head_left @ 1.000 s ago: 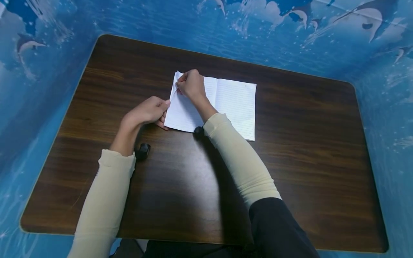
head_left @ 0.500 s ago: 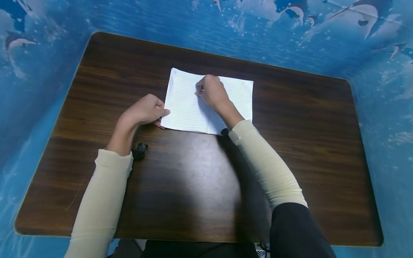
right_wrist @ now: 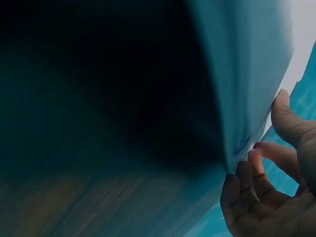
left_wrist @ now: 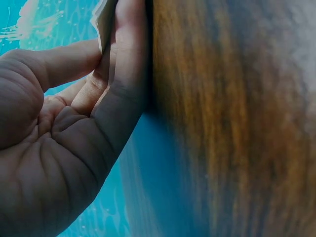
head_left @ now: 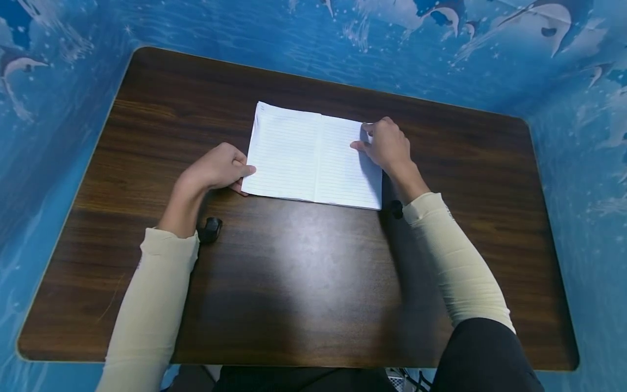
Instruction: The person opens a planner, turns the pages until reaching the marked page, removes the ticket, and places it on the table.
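An open notebook [head_left: 289,158] with lined white pages lies on the dark wooden table, its middle fold showing. My left hand [head_left: 217,167] pinches the notebook's lower left edge, thumb on top of the page and fingers beneath. In the left wrist view, the paper edge [left_wrist: 102,22] sits between thumb and fingers. At the right edge, my right hand [head_left: 389,144] holds the notebook near its upper corner, with the thumb on the page. The right wrist view shows the thumb [right_wrist: 282,106] on the page side and the other fingers along the edge.
The brown table [head_left: 303,283] has rounded corners and a glossy light patch in front of the notebook. Blue cloth [head_left: 274,32] printed with dolphins hangs around it. A black wrist camera [head_left: 210,230] is by the left wrist.
My right hand has moved from the left page across to the right edge, turning a leaf and leaving the left page flat. My left hand stays at the left edge.
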The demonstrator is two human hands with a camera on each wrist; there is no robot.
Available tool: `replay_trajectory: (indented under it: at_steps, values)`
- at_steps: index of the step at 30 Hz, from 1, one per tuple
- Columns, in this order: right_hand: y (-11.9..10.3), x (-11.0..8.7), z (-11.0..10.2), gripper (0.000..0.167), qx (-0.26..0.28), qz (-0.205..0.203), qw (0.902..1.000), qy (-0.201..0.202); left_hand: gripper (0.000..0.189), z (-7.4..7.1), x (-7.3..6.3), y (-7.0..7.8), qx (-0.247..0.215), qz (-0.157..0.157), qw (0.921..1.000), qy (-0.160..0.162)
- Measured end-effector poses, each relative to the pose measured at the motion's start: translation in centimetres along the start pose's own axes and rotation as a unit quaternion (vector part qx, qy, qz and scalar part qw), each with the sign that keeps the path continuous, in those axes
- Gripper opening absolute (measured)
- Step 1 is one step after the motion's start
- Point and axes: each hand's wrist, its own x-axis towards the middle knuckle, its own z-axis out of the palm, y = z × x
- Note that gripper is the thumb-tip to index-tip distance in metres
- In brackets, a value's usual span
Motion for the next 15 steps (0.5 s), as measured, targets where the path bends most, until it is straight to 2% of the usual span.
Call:
replay_trajectory:
  at_steps: [9, 15]
  values:
    - [2.5, -0.4, -0.5, 0.061, 0.014, 0.021, 0.9996, 0.016, 0.046, 0.3, 0.1, -0.1, 0.007, -0.020, 0.9997, 0.009]
    - [2.4, -0.3, -0.5, 0.053, 0.018, 0.020, 0.9995, 0.016, 0.046, 0.3, 0.0, -0.1, 0.006, -0.022, 0.9997, 0.013]
